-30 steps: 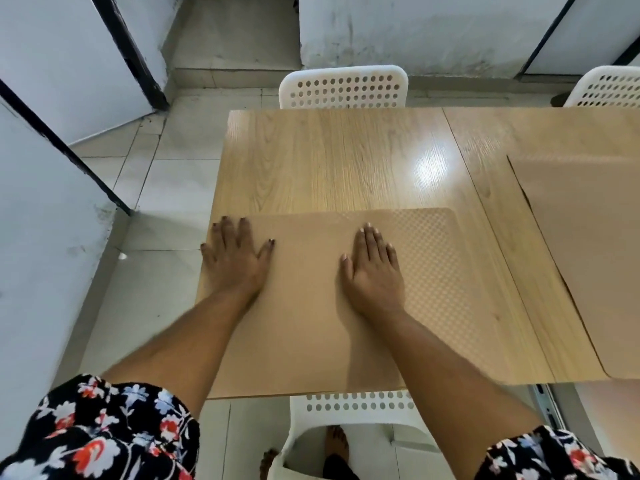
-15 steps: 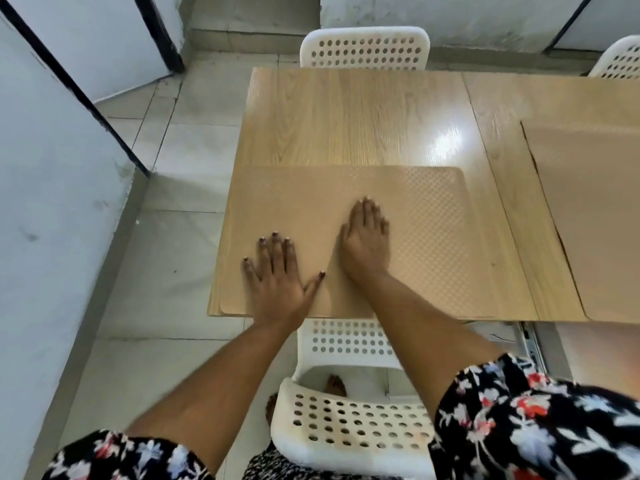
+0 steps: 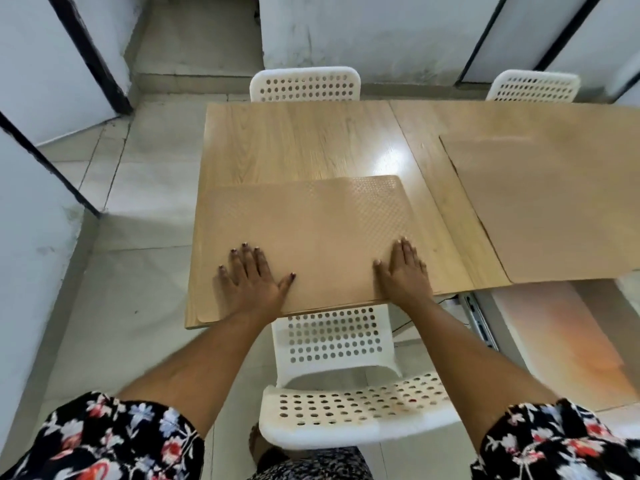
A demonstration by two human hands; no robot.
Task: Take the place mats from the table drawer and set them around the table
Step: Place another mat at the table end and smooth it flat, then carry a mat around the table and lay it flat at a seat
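The place mat (image 3: 304, 237) lies flat on the table (image 3: 294, 140) in the middle of the frame, its long axis running left to right along the near edge, its near border just about level with that edge. Both hands are pressed palm-down on its near strip: the left hand (image 3: 254, 278) toward the lower-left corner of the mat, the right hand (image 3: 403, 271) toward the lower-right. The fingers (image 3: 247, 259) of each are spread and laid flat, gripping nothing, simply bearing down on the surface.

So the mat stretches away from the fingertips toward the top of the frame, with most of its area beyond the hands. The two hands sit roughly evenly either side of the mat's middle, neither clearly nearer, so any last nudge to square it would likely be shared.

A second place mat (image 3: 554, 209) lies at the right of the frame, apart from the first with a strip of bare wood between them. Below it, at the lower right, the open drawer (image 3: 554, 334) juts out from under the table. A white chair (image 3: 346, 403) stands just under the near edge, between the person's forearms; two more stand across the table at the top of the frame. This mat looks about placed; the far seats have none yet.
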